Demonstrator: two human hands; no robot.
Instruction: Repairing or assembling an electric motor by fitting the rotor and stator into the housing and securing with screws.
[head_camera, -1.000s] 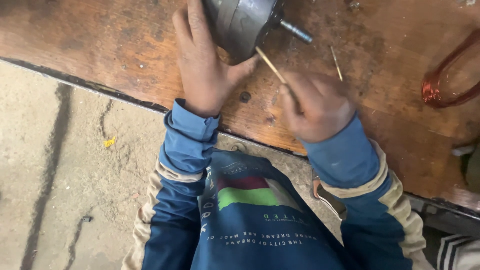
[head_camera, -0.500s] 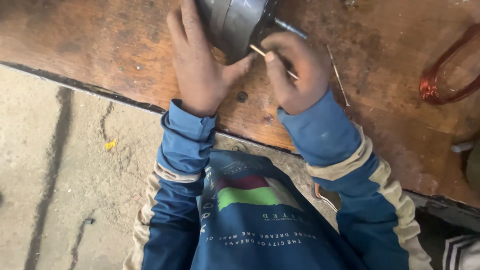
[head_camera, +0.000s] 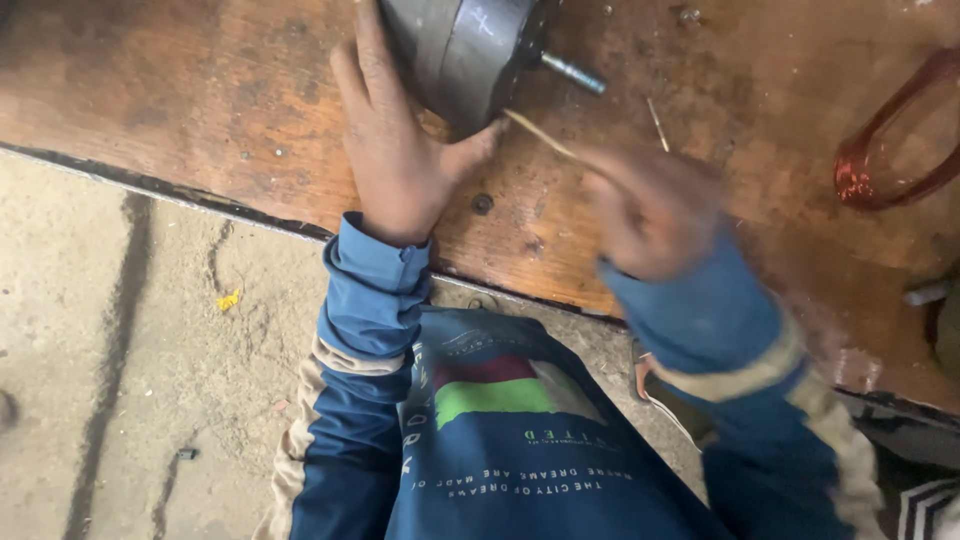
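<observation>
Nearest the camera are the person's blue sleeves with tan stripes and the front of a blue shirt, over a bare concrete floor (head_camera: 120, 400) to the left. Beyond them runs the edge of a worn wooden workbench (head_camera: 200, 110), stained and scuffed. The left hand (head_camera: 395, 160) lies on the bench with its fingers stretched out flat and pressed along the left flank of a grey metal motor housing (head_camera: 465, 50), the thumb spread wide and hooked round the housing's lower edge, so the hand cups and steadies it without closing on it. The right hand (head_camera: 650, 210) sits to the right and a little nearer, blurred by motion; it is bunched up and pinches the near end of a thin pale stick (head_camera: 540, 135), though the exact set of the fingers cannot be told. The stick slants up and to the left from that hand, and its far tip meets the lower edge of the housing just beside the left thumb. The housing lies at the far edge of the view, partly cut off, with a short metal shaft (head_camera: 572, 72) poking out to the right. A second thin sliver (head_camera: 657, 124) lies loose on the bench beyond the right hand, and well off to the right rests a loop of reddish copper wire (head_camera: 890, 140).
</observation>
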